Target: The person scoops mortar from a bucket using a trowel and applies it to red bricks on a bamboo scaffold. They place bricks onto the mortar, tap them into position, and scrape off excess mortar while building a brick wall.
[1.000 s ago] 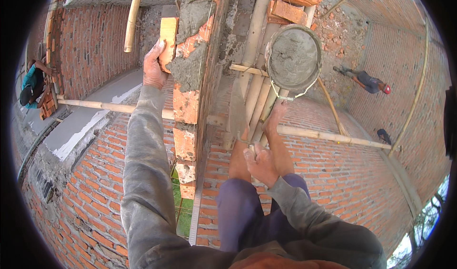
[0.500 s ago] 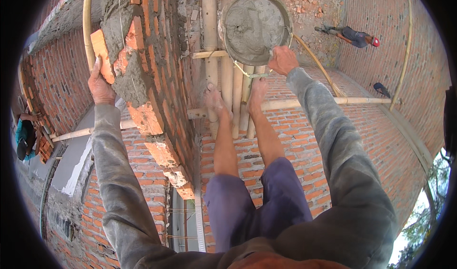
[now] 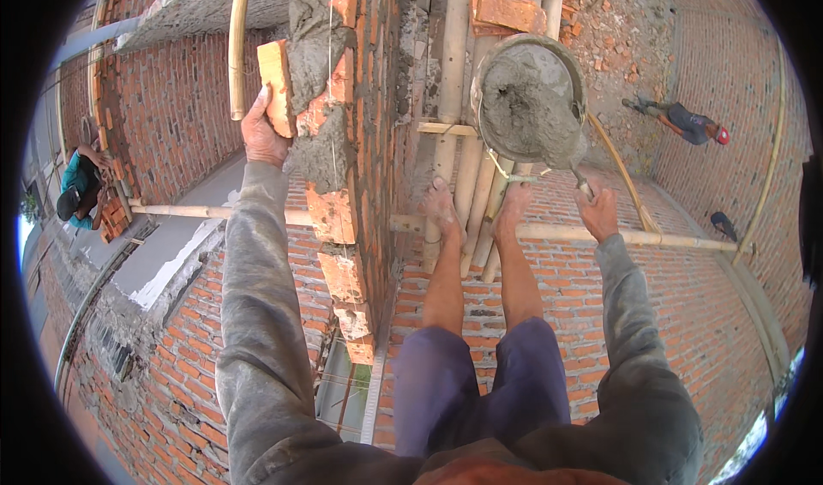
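Note:
My left hand (image 3: 266,142) grips an orange brick (image 3: 276,82) just left of the brick wall (image 3: 333,206). Grey wet mortar (image 3: 321,155) lies in lumps on the wall top, beside a taut string (image 3: 332,22). In my right hand (image 3: 598,212) is the handle of a trowel (image 3: 584,183). Its blade is hidden under a heap of mortar at the near right rim of a round bucket (image 3: 477,86). More mortar (image 3: 514,99) fills part of the bucket, which has a scooped hollow. My fingers are closed on both things.
My bare feet stand on bamboo poles (image 3: 470,202). Loose bricks (image 3: 510,12) are stacked beyond the bucket. A bamboo pole (image 3: 240,43) rises left of the wall. One person (image 3: 81,185) works far left; another, red-capped (image 3: 693,126), is below at far right.
My right hand has drawn back toward me, bringing a trowel heaped with mortar to the bucket's near rim. My left hand still holds the brick by the wall. The whole view has shifted rightward.

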`<state>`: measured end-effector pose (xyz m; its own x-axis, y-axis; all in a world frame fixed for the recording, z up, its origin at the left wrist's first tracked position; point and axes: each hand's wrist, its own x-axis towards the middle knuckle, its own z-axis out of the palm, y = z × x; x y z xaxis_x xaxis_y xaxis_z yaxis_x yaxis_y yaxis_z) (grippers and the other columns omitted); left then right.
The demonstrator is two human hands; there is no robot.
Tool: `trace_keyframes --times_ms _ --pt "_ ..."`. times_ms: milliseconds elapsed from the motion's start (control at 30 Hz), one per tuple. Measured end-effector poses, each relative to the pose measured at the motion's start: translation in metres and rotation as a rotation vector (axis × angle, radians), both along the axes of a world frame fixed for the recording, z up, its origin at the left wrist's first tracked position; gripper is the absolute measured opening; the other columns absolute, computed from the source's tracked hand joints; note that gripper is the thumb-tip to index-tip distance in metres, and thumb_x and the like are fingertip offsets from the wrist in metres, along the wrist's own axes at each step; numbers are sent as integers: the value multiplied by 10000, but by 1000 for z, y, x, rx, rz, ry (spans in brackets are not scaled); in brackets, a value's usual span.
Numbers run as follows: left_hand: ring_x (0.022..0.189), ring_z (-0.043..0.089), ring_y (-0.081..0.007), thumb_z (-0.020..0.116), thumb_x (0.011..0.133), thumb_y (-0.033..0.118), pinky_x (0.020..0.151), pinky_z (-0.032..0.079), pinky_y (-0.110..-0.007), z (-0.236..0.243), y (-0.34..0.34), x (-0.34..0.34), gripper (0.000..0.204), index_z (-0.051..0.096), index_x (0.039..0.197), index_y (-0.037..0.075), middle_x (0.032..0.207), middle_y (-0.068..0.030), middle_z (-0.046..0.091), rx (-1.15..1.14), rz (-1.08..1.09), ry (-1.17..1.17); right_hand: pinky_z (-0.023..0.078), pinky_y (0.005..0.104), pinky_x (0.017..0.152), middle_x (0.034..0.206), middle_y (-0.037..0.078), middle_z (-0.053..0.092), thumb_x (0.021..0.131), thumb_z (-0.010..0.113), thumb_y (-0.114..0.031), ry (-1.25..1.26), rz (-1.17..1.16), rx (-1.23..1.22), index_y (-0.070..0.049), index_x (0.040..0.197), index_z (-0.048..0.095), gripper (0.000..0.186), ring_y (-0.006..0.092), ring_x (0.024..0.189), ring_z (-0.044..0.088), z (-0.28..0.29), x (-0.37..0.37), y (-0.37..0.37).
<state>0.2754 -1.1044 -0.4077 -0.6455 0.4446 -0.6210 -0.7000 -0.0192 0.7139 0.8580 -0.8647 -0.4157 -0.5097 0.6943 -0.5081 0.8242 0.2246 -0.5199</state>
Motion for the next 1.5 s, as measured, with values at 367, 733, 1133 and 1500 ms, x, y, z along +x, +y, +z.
trace_keyframes --times_ms 367,733,1133,1500 --pt "1085 678 -190 668 988 236 977 526 -338 22 92 -54 428 632 1341 -3 1222 -80 707 83 -66 21 392 376 505 590 109 509 878 721 -88 357 -11 -103 27 844 603 168 181 502 487 207 -193 -30" --pt "1039 704 -204 689 982 250 953 556 -360 7 93 -69 387 651 1263 -14 1163 -92 730 233 -168 -25 450 285 465 717 66 600 965 675 -180 881 -563 -1368 5 854 625 221 118 531 558 126 -407 -93" --pt "1159 658 -183 692 960 184 1022 506 -318 18 95 -45 510 587 1396 -58 1314 -91 677 192 -32 62 476 371 503 728 51 682 878 612 -62 559 581 620 -61 797 682 107 193 588 645 234 -414 48" --pt "1116 670 -215 651 996 258 983 532 -395 10 9 -10 481 587 1390 -10 1264 -97 677 202 211 98 537 407 629 755 66 686 839 679 -154 7 1543 1055 -106 782 728 90 218 750 706 206 -530 56"
